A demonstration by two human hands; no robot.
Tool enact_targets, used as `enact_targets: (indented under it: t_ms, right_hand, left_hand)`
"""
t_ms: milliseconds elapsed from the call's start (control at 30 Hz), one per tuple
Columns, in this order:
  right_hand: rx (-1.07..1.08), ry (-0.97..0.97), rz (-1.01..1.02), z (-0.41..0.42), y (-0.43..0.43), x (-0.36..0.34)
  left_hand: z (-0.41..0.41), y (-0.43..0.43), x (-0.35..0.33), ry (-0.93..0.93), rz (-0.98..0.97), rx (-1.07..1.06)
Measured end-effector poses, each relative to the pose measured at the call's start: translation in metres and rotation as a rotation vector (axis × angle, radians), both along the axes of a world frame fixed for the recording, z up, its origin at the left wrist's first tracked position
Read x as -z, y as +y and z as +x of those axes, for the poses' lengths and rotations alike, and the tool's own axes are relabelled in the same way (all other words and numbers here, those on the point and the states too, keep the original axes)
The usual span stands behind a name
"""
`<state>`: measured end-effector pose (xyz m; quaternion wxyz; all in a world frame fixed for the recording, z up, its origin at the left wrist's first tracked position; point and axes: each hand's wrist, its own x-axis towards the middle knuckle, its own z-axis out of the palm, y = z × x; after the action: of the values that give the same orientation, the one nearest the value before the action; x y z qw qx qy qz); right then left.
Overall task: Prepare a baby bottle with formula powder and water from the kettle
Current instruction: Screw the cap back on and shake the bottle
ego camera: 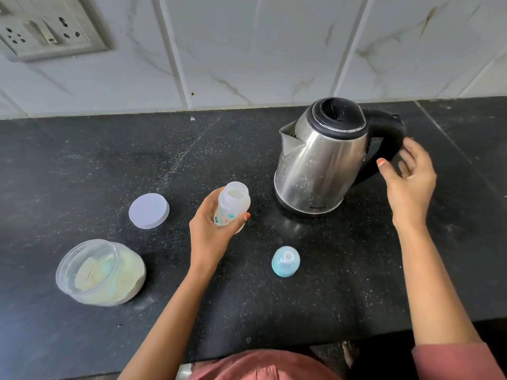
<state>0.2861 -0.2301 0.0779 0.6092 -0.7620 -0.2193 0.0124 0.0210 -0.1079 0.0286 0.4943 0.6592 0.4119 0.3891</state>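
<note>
Left grip (210,231) holds the baby bottle (233,205) round its lower body, thumb across the front and fingers curled behind. The bottle is uncapped, neck up, near the middle of the bench (82,160); whether its base rests on the surface cannot be told. Right grip (408,182) is wide, fingers spread and loose, just beside the black handle (391,135) of the kettle (321,160). The thumb tip overlaps the handle's lower curve; contact cannot be confirmed.

Surroundings: the kettle is steel-bodied with a black lid, stands upright at the right rear of the bench, and has its spout turned towards the bottle. A teal teat cap (285,261) stands alone on the bench, in front of the kettle and between the two forearms. A clear jar (100,272) of pale powder sits open at the left front, with its white lid (149,210) lying flat behind it, apart from the jar. Nothing lies between bottle and kettle. A switch and socket plate (46,26) is set in the marbled tile wall (247,50) at upper left.

Markings: a small dark mark on the kettle's base band is too small to read. The bottle carries teal and red printed figures; no legible wording.
</note>
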Motion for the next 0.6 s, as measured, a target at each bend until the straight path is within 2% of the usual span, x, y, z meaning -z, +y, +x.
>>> enact_targets:
  t_ms: [100,333,500,600]
  right_hand:
    - [-0.057,0.01,-0.021,-0.031,-0.01,0.006]
    - [-0.419,0.149,-0.25,-0.112,-0.024,0.039]
    - [-0.563,0.034,-0.533,-0.144,-0.026,0.062]
    - [-0.589,-0.023,-0.635,-0.155,-0.025,0.073]
  left_hand:
    - [-0.009,-0.008,0.003,-0.003,-0.012,0.022]
    - [-0.029,-0.025,0.014,0.008,-0.055,0.065]
    - [-0.043,-0.031,0.023,0.008,-0.072,0.094]
    - [-0.05,-0.033,0.027,-0.003,-0.082,0.103]
